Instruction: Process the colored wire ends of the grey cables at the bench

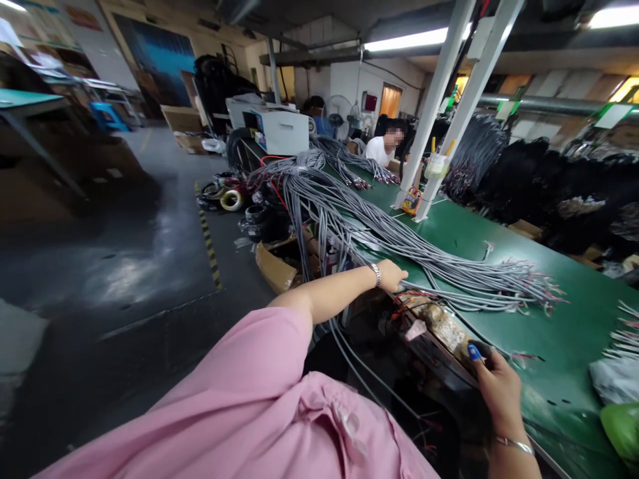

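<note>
Grey cables (399, 229) lie in a long, thick bundle across the green table (579, 339), their stripped ends showing red and white wires. My left hand (392, 275) reaches to the table's near edge, its fingers curled over grey cable beside the bundle. Lower right, my right hand (502, 389) is closed at a taped, worn block (444, 326) on the table edge. A blue cover sits on its thumb and a black one on a fingertip; what lies between them is hidden. Red and orange wires (412, 301) are at the block's far end.
White posts (417, 159) rise from the table, with a yellow-red bottle (412, 200) at their foot. A person in white (380, 152) sits beyond. Below left stand an open carton (274, 266) and cable coils (232, 199). A green bag (622, 429) lies at right.
</note>
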Demonstrator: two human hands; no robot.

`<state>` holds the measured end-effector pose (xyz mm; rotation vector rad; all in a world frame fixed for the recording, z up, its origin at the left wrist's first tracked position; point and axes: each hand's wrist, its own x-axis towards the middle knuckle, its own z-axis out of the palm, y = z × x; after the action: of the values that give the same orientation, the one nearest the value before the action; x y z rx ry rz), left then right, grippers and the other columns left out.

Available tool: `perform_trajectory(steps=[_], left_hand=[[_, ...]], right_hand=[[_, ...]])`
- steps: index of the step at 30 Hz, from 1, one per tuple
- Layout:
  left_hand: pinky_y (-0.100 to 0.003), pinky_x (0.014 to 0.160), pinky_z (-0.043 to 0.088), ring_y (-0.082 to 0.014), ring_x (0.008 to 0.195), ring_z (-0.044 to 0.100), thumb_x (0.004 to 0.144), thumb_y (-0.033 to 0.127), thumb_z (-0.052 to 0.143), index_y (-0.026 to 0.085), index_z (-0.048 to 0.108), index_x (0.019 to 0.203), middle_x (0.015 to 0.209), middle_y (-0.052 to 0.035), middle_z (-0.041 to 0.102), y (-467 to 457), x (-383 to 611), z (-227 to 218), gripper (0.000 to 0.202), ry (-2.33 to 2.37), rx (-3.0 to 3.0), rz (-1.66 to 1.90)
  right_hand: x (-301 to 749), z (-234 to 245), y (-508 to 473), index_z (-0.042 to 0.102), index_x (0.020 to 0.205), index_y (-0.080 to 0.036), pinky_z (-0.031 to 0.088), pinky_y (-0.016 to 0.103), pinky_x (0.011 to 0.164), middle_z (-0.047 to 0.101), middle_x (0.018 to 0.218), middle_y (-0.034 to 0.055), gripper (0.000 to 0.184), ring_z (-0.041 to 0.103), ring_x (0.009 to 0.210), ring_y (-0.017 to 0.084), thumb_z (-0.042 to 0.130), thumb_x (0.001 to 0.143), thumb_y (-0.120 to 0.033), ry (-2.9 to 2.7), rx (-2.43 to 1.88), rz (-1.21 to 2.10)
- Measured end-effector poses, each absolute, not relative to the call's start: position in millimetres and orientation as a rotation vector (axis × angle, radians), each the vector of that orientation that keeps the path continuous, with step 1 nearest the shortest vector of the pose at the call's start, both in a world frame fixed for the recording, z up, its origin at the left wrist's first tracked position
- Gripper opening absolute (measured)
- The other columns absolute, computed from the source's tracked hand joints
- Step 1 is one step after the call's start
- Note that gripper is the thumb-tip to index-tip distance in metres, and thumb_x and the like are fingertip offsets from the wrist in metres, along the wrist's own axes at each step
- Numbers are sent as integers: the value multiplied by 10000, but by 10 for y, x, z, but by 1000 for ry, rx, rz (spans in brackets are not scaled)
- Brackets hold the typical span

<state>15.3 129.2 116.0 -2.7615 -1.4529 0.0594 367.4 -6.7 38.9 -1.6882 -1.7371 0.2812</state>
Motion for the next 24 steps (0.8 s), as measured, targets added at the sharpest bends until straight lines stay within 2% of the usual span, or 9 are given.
perform_trajectory(steps=[3,6,8,12,17,21,24], left_hand=[[-297,654,405,-250,845,668,805,380,564,191,708,938,931,-111,737,1112,37,1326,273,-1488,-2720,-84],[-288,637,376,-227,794,657,852,423,499,205,708,894,854,-83,732,903,-56,1521,305,-1632,-2596,-409],[-287,633,362,-223,763,649,832,382,515,205,699,877,813,-72,724,756,-56,1637,259,-1567,-2582,-504],[-285,602,342,-219,699,639,739,276,568,209,682,857,742,-52,707,413,148,1816,177,-1221,-2769,-400],[-279,615,375,-204,704,644,749,246,557,198,657,829,776,-52,708,-84,534,2049,137,-1065,-2839,-488],[-281,596,379,-208,681,641,781,334,597,197,639,788,731,-51,690,-519,783,2119,144,-789,-3029,-449],[-278,519,337,-188,577,607,769,330,625,222,638,770,644,-20,661,-858,956,1944,110,-499,-3269,-274]], right_hand=[[3658,386,-63,730,1048,-160,481,328,677,745,882,94,471,653,759,252,571,813,-535,-1743,-1621,306],[3624,404,-97,730,1019,-166,479,336,713,738,906,92,394,640,776,246,579,817,-470,-1723,-1575,330],[3587,435,-135,733,984,-170,476,334,716,735,899,91,336,629,766,238,577,811,-413,-1684,-1542,332],[3525,503,-224,730,878,-171,455,313,668,704,772,65,267,578,697,211,591,798,-385,-1586,-1470,300],[3554,524,-379,696,773,-159,421,291,624,648,680,32,267,515,629,173,614,799,-412,-1441,-1400,287],[3529,515,-603,712,874,-162,429,281,600,660,718,37,305,533,633,166,646,780,-445,-1152,-1245,437],[3368,463,-900,705,914,-175,338,243,474,560,581,-16,341,397,473,111,625,813,-491,-900,-1163,577]])
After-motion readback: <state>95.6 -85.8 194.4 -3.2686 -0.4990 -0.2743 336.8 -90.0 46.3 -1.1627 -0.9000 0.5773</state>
